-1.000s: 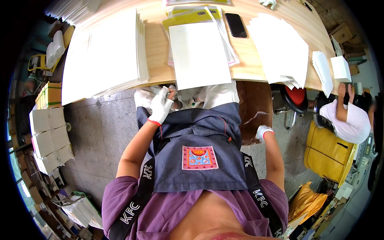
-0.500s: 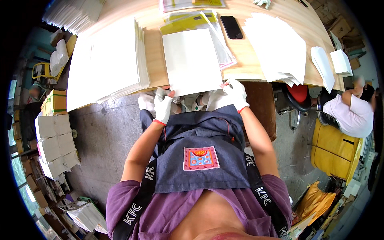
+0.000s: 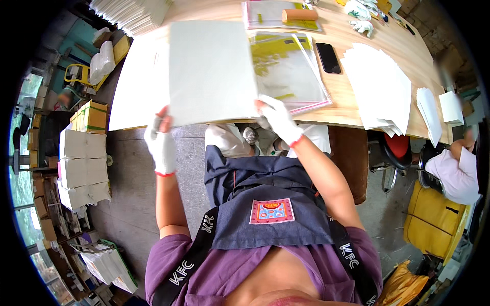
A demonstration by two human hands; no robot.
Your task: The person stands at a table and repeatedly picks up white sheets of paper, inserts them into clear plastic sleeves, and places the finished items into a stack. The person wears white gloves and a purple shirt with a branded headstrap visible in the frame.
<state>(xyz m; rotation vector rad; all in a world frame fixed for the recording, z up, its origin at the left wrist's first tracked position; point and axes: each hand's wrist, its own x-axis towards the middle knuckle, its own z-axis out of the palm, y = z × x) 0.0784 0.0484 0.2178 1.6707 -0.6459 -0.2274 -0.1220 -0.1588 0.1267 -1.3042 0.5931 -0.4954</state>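
"Fingers first: what do you see from your end?"

"Left hand (image 3: pixel 161 145): bare tips poke out of a white knit glove (image 3: pixel 164 160) and pinch the near left corner of a smooth white sheet (image 3: pixel 212 74). Right hand (image 3: pixel 279 120): closed on its near right corner. I can't make out the grip underneath."

"And the sheet?"

"Flat, rectangular, slightly blurred. I see it over the left part of the wooden desk (image 3: pixel 346 105), overlapping a broad white stack (image 3: pixel 138 97). Whether they touch, I can't tell. Its right edge overlaps glossy clear sleeves (image 3: pixel 296 74) with yellow patches."

"Arms?"

"Left forearm runs nearly straight forward; the right slants inward to the left. I see red cuffs at both wrists."

"Farther out?"

"A slim black phone (image 3: pixel 328 57) beside the sleeves, then fanned white sheets (image 3: pixel 377 84) on the right."
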